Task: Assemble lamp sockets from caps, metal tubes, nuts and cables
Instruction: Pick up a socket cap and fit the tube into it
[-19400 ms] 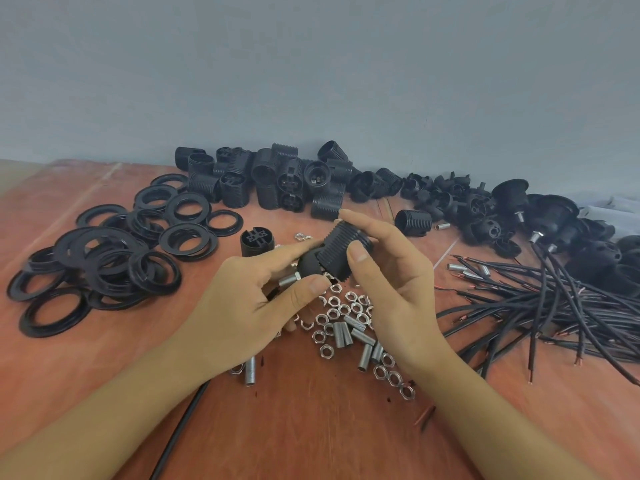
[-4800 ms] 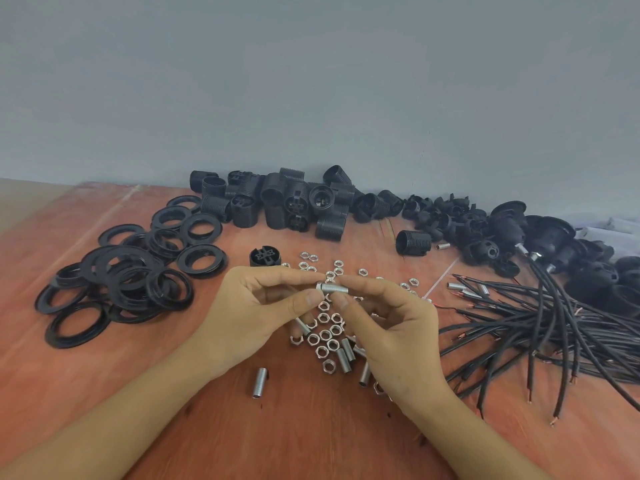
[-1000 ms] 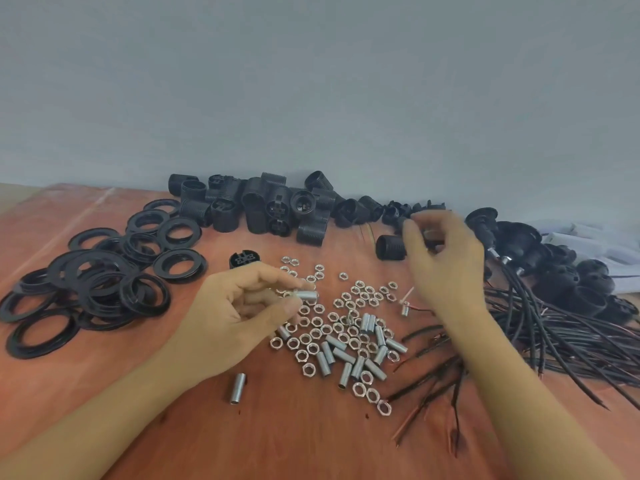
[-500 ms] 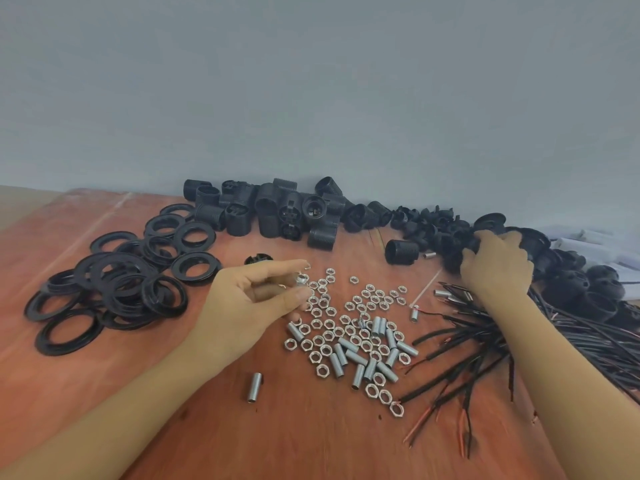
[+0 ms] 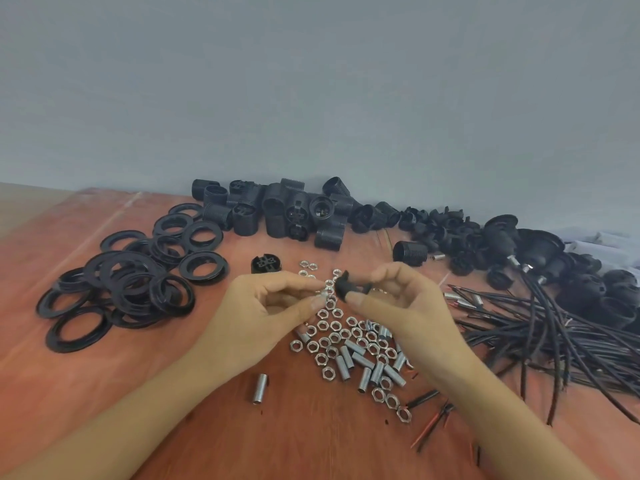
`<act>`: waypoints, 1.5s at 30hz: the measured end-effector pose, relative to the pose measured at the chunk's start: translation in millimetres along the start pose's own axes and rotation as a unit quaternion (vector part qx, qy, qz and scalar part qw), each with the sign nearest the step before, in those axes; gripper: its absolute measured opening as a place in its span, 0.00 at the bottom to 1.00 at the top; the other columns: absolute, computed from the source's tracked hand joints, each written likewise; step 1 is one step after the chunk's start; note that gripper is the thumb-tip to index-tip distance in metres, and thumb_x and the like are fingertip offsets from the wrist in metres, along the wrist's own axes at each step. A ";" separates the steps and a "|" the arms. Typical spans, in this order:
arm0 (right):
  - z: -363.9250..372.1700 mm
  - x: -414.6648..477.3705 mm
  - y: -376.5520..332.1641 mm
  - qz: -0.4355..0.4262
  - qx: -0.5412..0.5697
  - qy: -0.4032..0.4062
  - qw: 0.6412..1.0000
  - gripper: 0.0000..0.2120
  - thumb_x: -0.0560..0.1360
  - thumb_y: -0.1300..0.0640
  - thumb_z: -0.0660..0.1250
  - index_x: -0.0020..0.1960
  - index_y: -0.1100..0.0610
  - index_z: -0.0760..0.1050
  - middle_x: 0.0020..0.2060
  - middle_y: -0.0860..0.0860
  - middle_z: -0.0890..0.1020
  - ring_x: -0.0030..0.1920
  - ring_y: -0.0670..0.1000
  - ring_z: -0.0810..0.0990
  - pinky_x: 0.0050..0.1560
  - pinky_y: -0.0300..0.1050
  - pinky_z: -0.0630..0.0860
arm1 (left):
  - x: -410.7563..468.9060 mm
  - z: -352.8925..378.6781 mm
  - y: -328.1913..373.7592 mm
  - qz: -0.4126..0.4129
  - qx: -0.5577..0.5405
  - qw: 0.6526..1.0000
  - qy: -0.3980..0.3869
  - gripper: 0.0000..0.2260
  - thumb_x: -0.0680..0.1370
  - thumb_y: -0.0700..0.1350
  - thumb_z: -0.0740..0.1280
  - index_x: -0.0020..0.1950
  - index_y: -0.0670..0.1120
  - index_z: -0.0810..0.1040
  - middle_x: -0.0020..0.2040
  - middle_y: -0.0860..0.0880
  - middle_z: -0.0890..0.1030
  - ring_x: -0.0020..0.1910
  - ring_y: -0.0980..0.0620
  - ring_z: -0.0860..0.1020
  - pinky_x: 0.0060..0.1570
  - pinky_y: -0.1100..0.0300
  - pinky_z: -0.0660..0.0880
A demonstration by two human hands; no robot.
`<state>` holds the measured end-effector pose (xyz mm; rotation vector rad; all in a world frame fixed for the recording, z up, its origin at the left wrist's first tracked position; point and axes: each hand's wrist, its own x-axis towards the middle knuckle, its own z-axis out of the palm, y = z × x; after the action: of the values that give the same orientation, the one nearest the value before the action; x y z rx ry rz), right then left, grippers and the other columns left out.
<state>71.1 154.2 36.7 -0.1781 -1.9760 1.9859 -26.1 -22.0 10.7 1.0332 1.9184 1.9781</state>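
Item: we pinch a small metal tube [image 5: 323,296] in our left hand [image 5: 266,317]; our right hand [image 5: 398,306] grips a black cap [image 5: 344,289] just beside it at 3 o'clock. Loose hex nuts [image 5: 346,337] lie beneath; black cables [image 5: 540,334] at 3 o'clock, threaded rings [image 5: 135,282] at 9.

— What colour is the table [image 5: 173,427]?
— Reddish-brown, streaked with a wood grain, and one pale stripe near its far left corner.
— The rings [image 5: 124,289] and socket bodies [image 5: 277,213]?
— All black, the bodies ribbed.
— Nuts [image 5: 332,341] and tubes [image 5: 259,389]?
— Shiny silver.
— Cables [image 5: 554,327]?
— Black, with red and copper-coloured ends. The wall [image 5: 311,81] is plain grey-blue.
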 end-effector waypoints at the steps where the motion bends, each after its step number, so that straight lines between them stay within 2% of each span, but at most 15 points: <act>1: 3.8 -1.7 4.0 0.003 0.017 -0.002 1.000 0.18 0.60 0.58 0.77 0.48 0.58 0.75 0.48 0.55 0.86 0.46 0.54 0.85 0.49 0.42 0.80 | -0.8 0.8 0.4 0.009 0.000 1.000 -0.006 0.10 0.69 0.45 0.74 0.50 0.49 0.86 0.43 0.46 0.86 0.37 0.48 0.83 0.36 0.58 0.81; 5: 4.7 -4.9 9.4 0.005 0.037 -0.012 0.999 0.25 0.62 0.58 0.77 0.58 0.56 0.77 0.48 0.51 0.85 0.46 0.52 0.85 0.49 0.41 0.79 | -1.0 1.4 1.9 0.027 -0.014 1.000 0.005 0.08 0.68 0.42 0.75 0.47 0.48 0.86 0.41 0.45 0.85 0.36 0.49 0.83 0.34 0.59 0.81; 7: 2.7 -5.3 10.0 0.004 0.041 -0.022 0.999 0.23 0.65 0.61 0.77 0.59 0.55 0.79 0.48 0.50 0.85 0.48 0.52 0.85 0.50 0.41 0.79 | -0.2 0.5 1.1 0.025 -0.024 0.999 0.016 0.07 0.67 0.42 0.76 0.44 0.45 0.85 0.38 0.44 0.85 0.34 0.48 0.83 0.33 0.59 0.80; 10: 5.4 -6.8 11.7 0.022 0.064 -0.029 0.997 0.11 0.68 0.65 0.73 0.49 0.55 0.83 0.48 0.55 0.84 0.44 0.50 0.84 0.44 0.41 0.79 | 1.1 -0.1 -0.3 0.027 -0.039 0.999 0.017 0.07 0.67 0.42 0.76 0.44 0.43 0.84 0.36 0.42 0.84 0.31 0.47 0.82 0.32 0.60 0.80; 13: 12.0 -9.6 11.2 0.050 0.089 -0.039 0.994 0.09 0.67 0.64 0.66 0.40 0.52 0.81 0.50 0.59 0.83 0.34 0.48 0.77 0.35 0.40 0.72 | 1.8 1.0 -1.2 0.031 -0.060 0.998 0.010 0.05 0.67 0.42 0.77 0.42 0.45 0.86 0.36 0.43 0.84 0.32 0.47 0.82 0.32 0.59 0.80; 15: 15.4 -11.7 10.5 0.052 0.116 -0.061 0.990 0.11 0.68 0.64 0.64 0.44 0.52 0.82 0.52 0.62 0.82 0.32 0.48 0.75 0.34 0.41 0.71 | 2.1 1.5 -1.5 0.035 -0.069 0.997 0.018 0.06 0.66 0.43 0.76 0.42 0.45 0.86 0.36 0.43 0.84 0.33 0.47 0.82 0.33 0.60 0.80; 18: 16.1 -13.5 10.1 0.062 0.163 -0.080 0.981 0.15 0.69 0.64 0.64 0.51 0.54 0.82 0.50 0.57 0.84 0.31 0.49 0.75 0.34 0.42 0.74 | 2.7 2.1 0.8 0.056 -0.064 0.996 0.032 0.07 0.66 0.43 0.75 0.42 0.43 0.86 0.35 0.43 0.84 0.31 0.50 0.82 0.32 0.62 0.79; 22: 14.2 -12.9 6.8 0.078 0.153 -0.063 0.983 0.07 0.70 0.58 0.73 0.49 0.53 0.84 0.34 0.56 0.82 0.30 0.49 0.76 0.31 0.40 0.74 | 3.1 2.0 4.0 0.071 -0.066 0.994 0.044 0.07 0.66 0.42 0.75 0.41 0.41 0.85 0.32 0.43 0.83 0.29 0.50 0.81 0.30 0.63 0.78; 26: 16.7 -13.1 5.9 0.070 0.104 -0.025 0.992 0.19 0.66 0.45 0.71 0.53 0.52 0.82 0.37 0.53 0.83 0.25 0.47 0.72 0.27 0.39 0.70 | 2.6 0.9 3.9 0.083 -0.059 0.993 0.060 0.04 0.67 0.40 0.74 0.39 0.40 0.85 0.31 0.43 0.82 0.29 0.49 0.81 0.30 0.63 0.78; 30: 17.9 -13.0 8.7 0.073 0.134 -0.008 0.988 0.17 0.67 0.53 0.72 0.55 0.56 0.81 0.42 0.56 0.82 0.29 0.46 0.73 0.29 0.38 0.71 | 2.4 1.2 3.0 0.082 -0.068 0.993 0.050 0.05 0.66 0.40 0.74 0.39 0.40 0.85 0.31 0.43 0.82 0.29 0.49 0.80 0.30 0.63 0.78; 35: 14.0 -14.1 7.7 0.107 0.203 -0.097 0.968 0.10 0.70 0.63 0.73 0.51 0.55 0.84 0.41 0.54 0.83 0.31 0.47 0.76 0.31 0.39 0.74 | 2.2 0.9 0.9 0.084 -0.061 0.994 0.042 0.04 0.67 0.39 0.74 0.40 0.40 0.85 0.32 0.46 0.83 0.29 0.51 0.80 0.30 0.64 0.77; 40: 13.0 -11.4 8.1 0.117 0.169 -0.063 0.977 0.14 0.67 0.57 0.78 0.51 0.56 0.82 0.36 0.55 0.79 0.26 0.47 0.71 0.26 0.38 0.69 | 3.4 -1.2 0.4 0.094 -0.042 0.993 0.055 0.03 0.68 0.39 0.74 0.39 0.40 0.84 0.31 0.48 0.82 0.29 0.51 0.79 0.30 0.63 0.77; 42: 14.7 -10.1 9.1 0.112 0.156 -0.022 0.981 0.15 0.64 0.54 0.75 0.50 0.57 0.83 0.37 0.57 0.74 0.27 0.46 0.69 0.26 0.37 0.68 | 3.1 -1.3 0.1 0.088 -0.052 0.994 0.049 0.02 0.68 0.39 0.74 0.39 0.42 0.85 0.31 0.47 0.82 0.29 0.50 0.79 0.30 0.63 0.77; 43: 15.2 -9.8 9.0 0.113 0.157 -0.012 0.981 0.15 0.64 0.54 0.74 0.50 0.57 0.83 0.38 0.58 0.74 0.29 0.46 0.70 0.28 0.37 0.69 | 2.9 -1.2 -0.1 0.086 -0.054 0.994 0.044 0.02 0.69 0.40 0.74 0.40 0.42 0.84 0.32 0.47 0.82 0.29 0.50 0.80 0.30 0.63 0.77; 45: 15.1 -9.7 8.7 0.126 0.177 -0.014 0.976 0.15 0.69 0.55 0.70 0.54 0.58 0.83 0.44 0.58 0.81 0.34 0.48 0.78 0.32 0.38 0.75 | 2.4 -1.4 -0.5 0.079 -0.057 0.995 0.036 0.04 0.70 0.43 0.77 0.41 0.43 0.85 0.32 0.47 0.82 0.30 0.50 0.80 0.30 0.62 0.77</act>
<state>74.1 137.0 27.1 -0.3269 -1.6451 2.4754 -28.8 -21.6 11.1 1.1290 1.7835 2.2116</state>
